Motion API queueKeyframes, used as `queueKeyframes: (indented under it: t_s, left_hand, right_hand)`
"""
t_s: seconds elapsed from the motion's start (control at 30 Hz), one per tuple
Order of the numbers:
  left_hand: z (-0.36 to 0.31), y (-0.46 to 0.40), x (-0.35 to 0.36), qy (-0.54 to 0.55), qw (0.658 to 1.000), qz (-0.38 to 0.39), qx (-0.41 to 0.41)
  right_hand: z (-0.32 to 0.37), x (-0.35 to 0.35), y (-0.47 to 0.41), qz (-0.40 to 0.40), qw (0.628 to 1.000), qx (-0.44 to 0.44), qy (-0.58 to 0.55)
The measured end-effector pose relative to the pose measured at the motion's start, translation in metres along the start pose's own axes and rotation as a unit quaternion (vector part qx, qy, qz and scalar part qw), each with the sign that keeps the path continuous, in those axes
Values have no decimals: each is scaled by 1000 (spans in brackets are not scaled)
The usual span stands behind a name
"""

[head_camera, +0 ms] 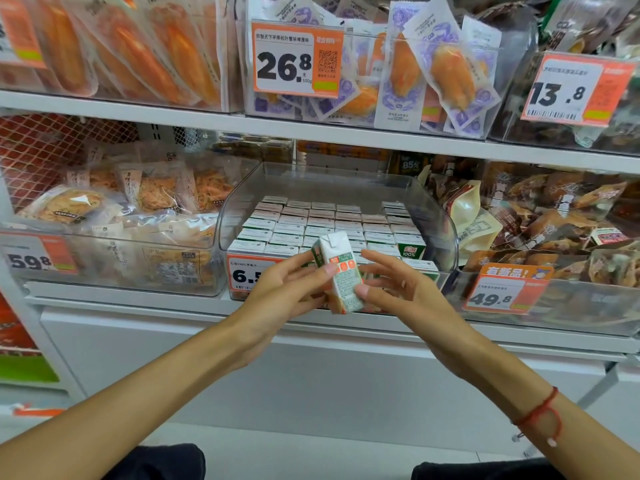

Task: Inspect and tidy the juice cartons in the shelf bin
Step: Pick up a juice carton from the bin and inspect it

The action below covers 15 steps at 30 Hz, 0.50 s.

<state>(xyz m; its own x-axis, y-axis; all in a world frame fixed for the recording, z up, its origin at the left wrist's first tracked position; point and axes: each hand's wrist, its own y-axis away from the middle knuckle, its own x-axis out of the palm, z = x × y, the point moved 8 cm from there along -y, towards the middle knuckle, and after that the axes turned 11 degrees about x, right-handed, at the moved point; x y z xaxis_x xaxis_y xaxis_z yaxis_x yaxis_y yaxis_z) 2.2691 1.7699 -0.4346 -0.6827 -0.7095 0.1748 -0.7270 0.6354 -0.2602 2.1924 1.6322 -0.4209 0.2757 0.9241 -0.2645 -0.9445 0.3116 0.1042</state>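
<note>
You hold one juice carton (pixel 341 271) in front of the clear shelf bin (pixel 433 209), a little tilted, with its side panel of small green print toward you; that print is too blurred to read. Your left hand (pixel 287 289) pinches the carton's left edge between thumb and fingers, and your right hand (pixel 398 289) touches its right edge with the thumb, fingers loosely spread. Behind it, rows of cartons (pixel 322 223) fill the bin, white tops up; one at the front right shows a green face marked "100%" (pixel 410 251). Your left hand partly covers the bin's orange price tag (pixel 247 271), which reads "6." and probably a 5. Other tags read "26.8" (pixel 298 60) above, "13.8" (pixel 571 90) at upper right, "59.8" (pixel 38 258) at left and "49.8" (pixel 502 291) at right. Bagged snacks (pixel 554 216) crowd the neighbouring bins on white shelves (pixel 138 114). A red string bracelet (pixel 540 414) circles your right wrist.
</note>
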Motion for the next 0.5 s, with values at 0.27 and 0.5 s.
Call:
queueKeyframes:
  t_s: [0.27, 0.5]
  left_hand:
    - [0, 2, 8, 26, 999, 43, -10]
    - [-3, 0, 10, 39, 998, 41, 1]
  right_hand:
    - [-9, 10, 5, 107, 990, 81, -36]
    - [-5, 6, 7, 98, 993, 56, -38]
